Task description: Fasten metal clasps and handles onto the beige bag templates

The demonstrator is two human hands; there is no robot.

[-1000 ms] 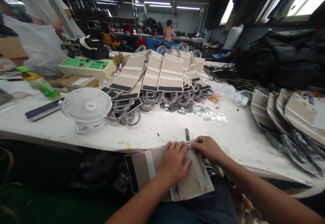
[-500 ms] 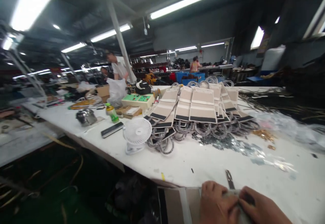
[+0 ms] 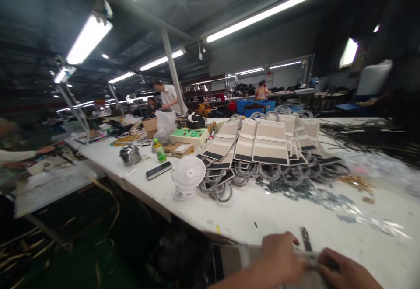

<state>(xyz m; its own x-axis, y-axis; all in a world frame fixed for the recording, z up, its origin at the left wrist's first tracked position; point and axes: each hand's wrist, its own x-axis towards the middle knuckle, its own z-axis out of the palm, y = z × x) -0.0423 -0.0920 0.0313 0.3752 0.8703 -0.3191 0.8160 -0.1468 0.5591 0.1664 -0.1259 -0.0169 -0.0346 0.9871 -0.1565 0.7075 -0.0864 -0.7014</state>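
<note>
At the table's front edge, a beige panel (image 3: 230, 260) with a dark end band and a pale cross strip lies under my hands. My left hand (image 3: 284, 256) is closed on the panel's upper edge, with the forearm crossing over it. Fingers bent, my right hand (image 3: 344, 268) pinches the same panel's edge farther right; the fingertips are partly hidden. Between the two hands, a dark, narrow metal tool (image 3: 306, 238) with a hole in its end points away from me; its lower part is covered.
Beyond lie stacked beige panels (image 3: 271, 144) with plastic-wrapped ring handles, and scattered shiny metal pieces (image 3: 315, 196). A white fan (image 3: 189, 173), phone (image 3: 159, 170), green bottle (image 3: 159, 151) and steel pot (image 3: 130, 154) stand left. Co-workers are in the background and at far left.
The view has swung left, bringing a co-worker's arm in at the far left. My left hand has turned, and its forearm now lies across the panel. My right hand stays at the panel's edge.
</note>
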